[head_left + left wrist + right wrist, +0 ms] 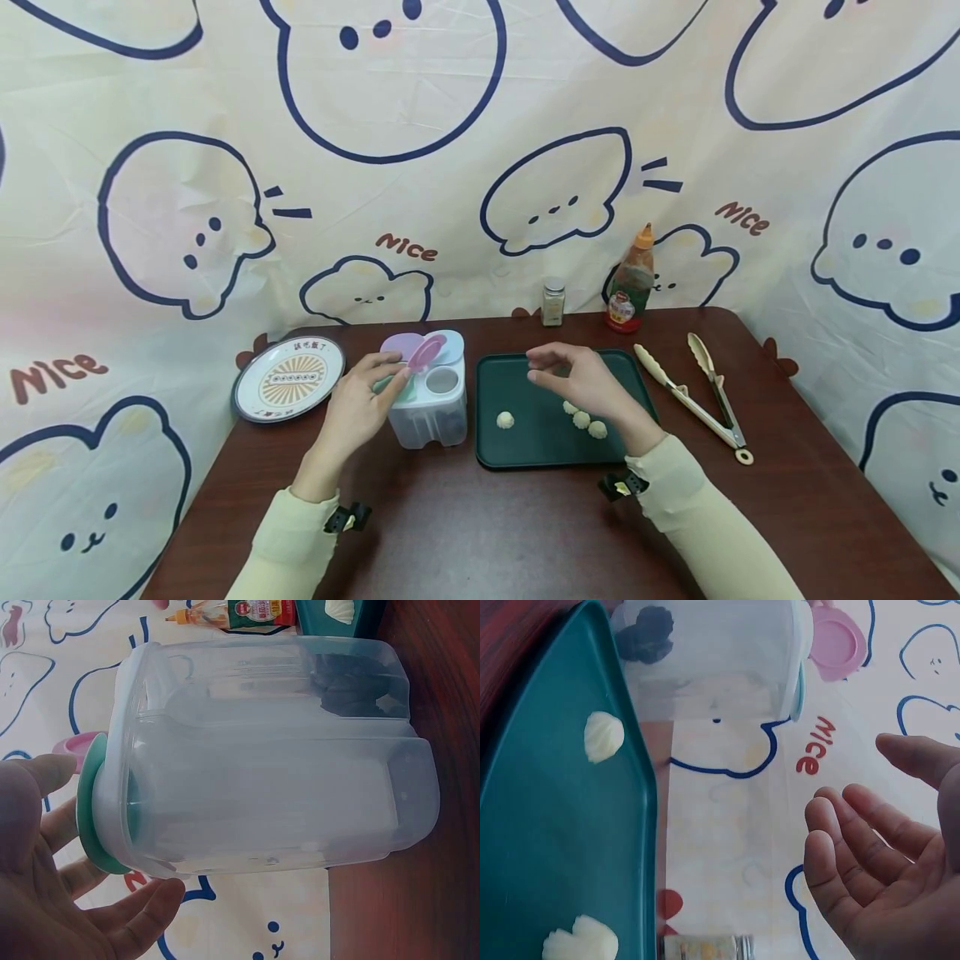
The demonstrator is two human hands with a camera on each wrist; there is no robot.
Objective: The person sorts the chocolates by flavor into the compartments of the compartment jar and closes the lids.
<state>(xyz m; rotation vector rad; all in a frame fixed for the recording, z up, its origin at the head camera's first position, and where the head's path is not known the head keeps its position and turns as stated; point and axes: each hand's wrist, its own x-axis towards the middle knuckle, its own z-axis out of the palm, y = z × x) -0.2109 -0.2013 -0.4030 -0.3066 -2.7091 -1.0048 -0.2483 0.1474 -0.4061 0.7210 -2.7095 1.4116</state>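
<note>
A pink round lid (426, 352) is pinched by my left hand (362, 396), tilted above a clear plastic storage box (429, 423). On the box top are purple, light blue and green lids, and one round opening (442, 381) is uncovered. In the left wrist view the fingers lie close around the green lid (94, 806). My right hand (573, 375) hovers over a dark green tray (525, 450) with its fingers loosely bent and nothing in them. On the tray sit several small white ridged balls (506, 420), one at the left and a cluster under the right hand.
Left of the box lies a white patterned plate (291, 380). Behind the tray stand a small spice jar (552, 302) and a sauce bottle (631, 287) with an orange cap. Spread tongs (701, 408) lie right of the tray. A printed cloth hangs behind the table.
</note>
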